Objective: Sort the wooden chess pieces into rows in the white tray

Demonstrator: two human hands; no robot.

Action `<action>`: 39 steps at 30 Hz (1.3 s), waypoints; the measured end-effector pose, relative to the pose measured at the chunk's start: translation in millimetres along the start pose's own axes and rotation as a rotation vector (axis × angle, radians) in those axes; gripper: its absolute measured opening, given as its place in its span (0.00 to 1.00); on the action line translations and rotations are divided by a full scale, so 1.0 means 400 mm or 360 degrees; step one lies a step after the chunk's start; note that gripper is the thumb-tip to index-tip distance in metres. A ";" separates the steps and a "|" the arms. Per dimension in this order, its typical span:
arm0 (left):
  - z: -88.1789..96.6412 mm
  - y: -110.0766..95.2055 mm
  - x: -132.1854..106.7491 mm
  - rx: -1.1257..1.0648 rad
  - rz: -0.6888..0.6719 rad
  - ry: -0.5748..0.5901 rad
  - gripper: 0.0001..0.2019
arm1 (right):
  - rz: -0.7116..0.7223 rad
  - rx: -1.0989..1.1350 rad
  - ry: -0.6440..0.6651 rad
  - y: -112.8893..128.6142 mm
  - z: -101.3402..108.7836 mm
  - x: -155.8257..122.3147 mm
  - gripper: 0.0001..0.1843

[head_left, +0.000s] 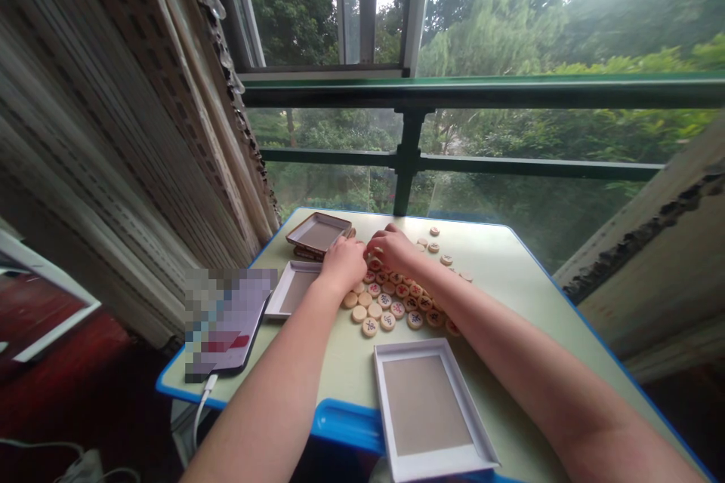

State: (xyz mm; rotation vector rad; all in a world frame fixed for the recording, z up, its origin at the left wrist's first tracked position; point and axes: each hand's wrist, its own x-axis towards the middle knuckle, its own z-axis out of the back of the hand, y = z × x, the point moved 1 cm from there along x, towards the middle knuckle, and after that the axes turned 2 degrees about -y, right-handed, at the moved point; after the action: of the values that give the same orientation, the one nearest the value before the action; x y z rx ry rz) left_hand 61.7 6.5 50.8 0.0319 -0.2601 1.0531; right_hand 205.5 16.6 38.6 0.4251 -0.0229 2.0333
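Note:
Many round wooden Chinese chess pieces [398, 309] with red or dark characters lie spread over the middle of the table; a few show blank faces. At the far left edge of this spread, my left hand [347, 264] has its fingers curled, and what they hold, if anything, is hidden. Close beside it, my right hand [390, 247] bends down with fingers pinched at a chess piece under the fingertips. A shallow dark-edged tray [320, 219] sits on a stack just beyond my left hand. Partly behind my left forearm lies a white box half [283, 315].
Another white box half [481, 460] rests at the near table edge, above a blue recess [347, 423]. A phone [243, 324] with a white charging cable [199, 411] lies at the left. Loose pieces [433, 247] are scattered beyond my right wrist. Curtains and a green railing [481, 93] surround the table.

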 end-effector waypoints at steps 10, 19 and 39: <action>0.003 -0.007 -0.002 0.0066 -0.0007 0.0022 0.15 | -0.0168 -0.0009 0.0024 -0.005 0.038 -0.001 0.21; -0.009 -0.007 0.003 0.0007 -0.0062 0.0044 0.14 | -0.0709 -0.0021 0.0426 -0.065 0.117 -0.024 0.18; -0.018 -0.008 0.004 -0.0066 -0.0147 0.0084 0.19 | -0.0326 0.0248 0.0325 -0.044 0.070 -0.012 0.16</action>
State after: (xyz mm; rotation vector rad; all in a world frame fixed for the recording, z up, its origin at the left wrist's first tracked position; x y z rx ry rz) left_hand 66.7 7.4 44.5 -0.0211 -0.2301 0.9548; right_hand 230.8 15.6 60.5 0.3013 0.2943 1.8728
